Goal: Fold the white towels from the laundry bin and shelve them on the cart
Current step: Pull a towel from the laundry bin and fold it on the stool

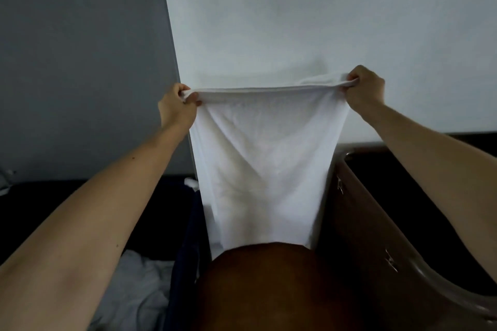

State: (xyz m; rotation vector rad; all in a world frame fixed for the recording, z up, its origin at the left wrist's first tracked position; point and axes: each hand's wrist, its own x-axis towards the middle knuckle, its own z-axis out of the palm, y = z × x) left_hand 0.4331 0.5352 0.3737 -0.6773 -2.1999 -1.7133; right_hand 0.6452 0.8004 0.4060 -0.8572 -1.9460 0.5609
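**One towel up, none shelved in view**

We hold a towel (258, 158) spread at centre frame, hanging from its top edge. Our left hand (178, 105) pinches its left corner and our right hand (363, 88) grips its right, both clamped on it. We cannot tell whether it is already doubled. We judge the fold barely begun. A laundry heap (139, 282) lies at lower left.

I hold the towel (263, 158) up before me by its top edge, my left hand (176, 105) at its left corner and my right hand (365, 88) at its right corner. The rest hangs down between my arms. A wall (295, 21) stands behind it. Crumpled cloth (134, 285) lies below my left arm, beside what may be the bin (183, 263). The cart (376, 223) sits under my right arm, just right of the towel.
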